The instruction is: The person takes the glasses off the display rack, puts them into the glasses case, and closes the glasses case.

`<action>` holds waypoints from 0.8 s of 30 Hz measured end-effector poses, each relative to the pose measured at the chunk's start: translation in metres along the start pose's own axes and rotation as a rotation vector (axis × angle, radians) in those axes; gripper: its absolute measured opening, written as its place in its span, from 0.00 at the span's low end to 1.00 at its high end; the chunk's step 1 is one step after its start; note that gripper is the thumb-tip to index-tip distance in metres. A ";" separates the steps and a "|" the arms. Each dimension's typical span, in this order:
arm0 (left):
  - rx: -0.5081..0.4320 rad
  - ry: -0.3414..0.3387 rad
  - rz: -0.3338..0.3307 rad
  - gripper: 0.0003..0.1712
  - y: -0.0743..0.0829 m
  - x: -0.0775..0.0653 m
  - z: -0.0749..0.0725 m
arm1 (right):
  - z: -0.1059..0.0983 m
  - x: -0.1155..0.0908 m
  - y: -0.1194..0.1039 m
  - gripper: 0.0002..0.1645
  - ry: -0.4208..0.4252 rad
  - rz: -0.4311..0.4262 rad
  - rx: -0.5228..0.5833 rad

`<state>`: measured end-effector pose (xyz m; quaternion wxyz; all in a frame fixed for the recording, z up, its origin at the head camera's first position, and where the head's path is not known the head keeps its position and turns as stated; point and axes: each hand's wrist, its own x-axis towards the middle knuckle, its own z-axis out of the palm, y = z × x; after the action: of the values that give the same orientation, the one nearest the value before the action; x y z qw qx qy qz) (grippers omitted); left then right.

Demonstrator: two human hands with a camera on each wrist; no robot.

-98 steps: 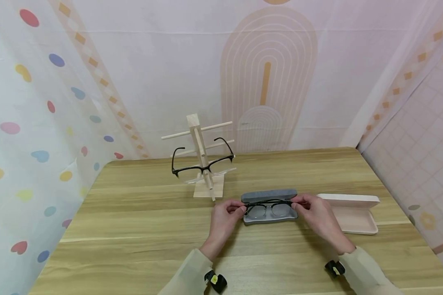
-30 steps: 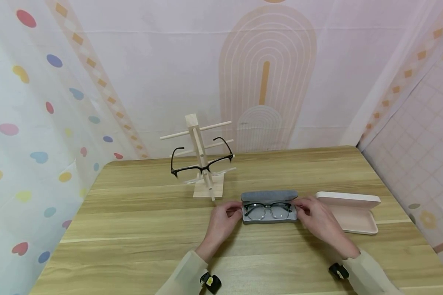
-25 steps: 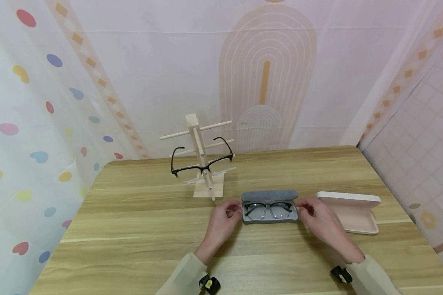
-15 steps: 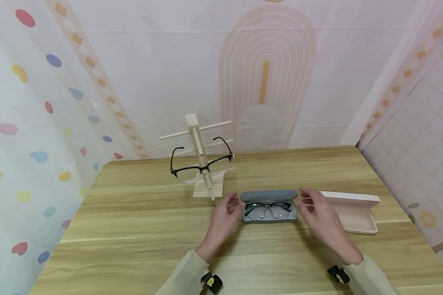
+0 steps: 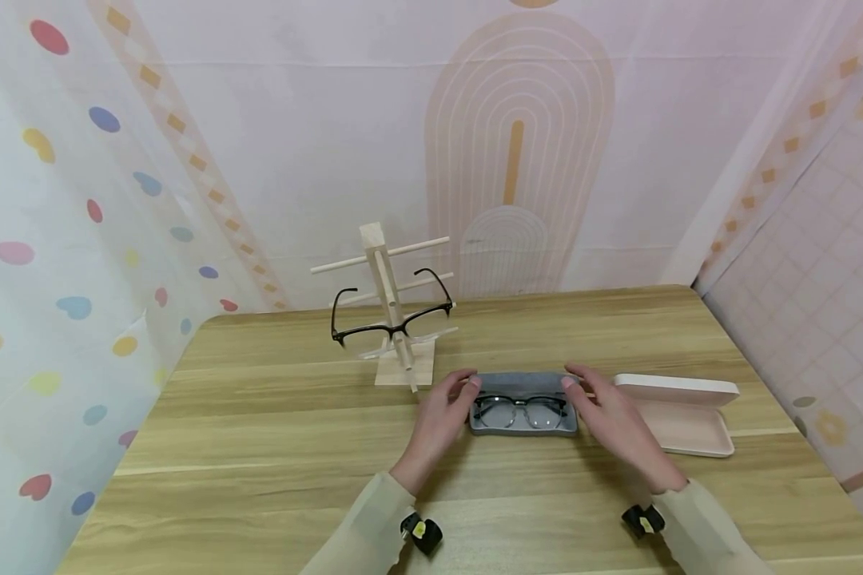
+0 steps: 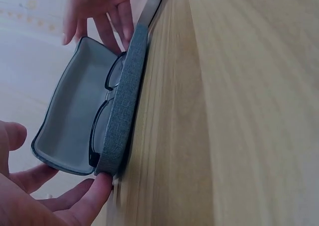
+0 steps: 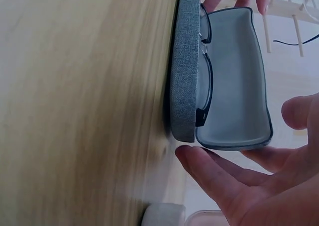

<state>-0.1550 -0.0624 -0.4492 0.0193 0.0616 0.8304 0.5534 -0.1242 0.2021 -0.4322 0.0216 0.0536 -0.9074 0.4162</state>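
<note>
A grey eyeglass case [image 5: 525, 432] lies on the table with its lid [image 5: 521, 383] raised. Folded black-rimmed eyeglasses [image 5: 499, 398] rest inside. My left hand [image 5: 439, 419] is at the case's left end; in the left wrist view its index finger reaches behind the lid's end, and another fingertip is by the base. At the other end, my right hand [image 5: 614, 415] has its index finger by the lid's back edge. Both thumbs stand in front of the lid, apart from it in the wrist views. Neither hand grips the case.
Behind the left hand stands a wooden eyeglass stand [image 5: 387, 291] with another black-framed pair of eyeglasses [image 5: 398, 328] on it. A white case with a pale pink inside [image 5: 690, 427] lies raised-lidded beside the right hand. A patterned curtain [image 5: 316, 144] hangs behind the table [image 5: 273, 479].
The eyeglasses, earlier held at both sides by my hands, now lie in the grey case. My hands have let go and moved up to the lid's ends. The lid looks tilted slightly more upright.
</note>
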 end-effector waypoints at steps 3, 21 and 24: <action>0.005 -0.007 -0.017 0.26 0.000 0.002 -0.001 | 0.002 0.002 0.001 0.34 -0.004 -0.008 -0.016; -0.096 -0.102 -0.021 0.19 0.002 0.000 -0.006 | -0.003 0.007 0.003 0.29 -0.137 -0.006 0.128; -0.149 -0.110 -0.042 0.18 0.002 -0.001 -0.008 | -0.005 0.008 0.004 0.30 -0.183 -0.001 0.189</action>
<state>-0.1543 -0.0688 -0.4448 0.0811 0.0731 0.7859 0.6086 -0.1322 0.2072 -0.4312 -0.0663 0.0936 -0.8623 0.4932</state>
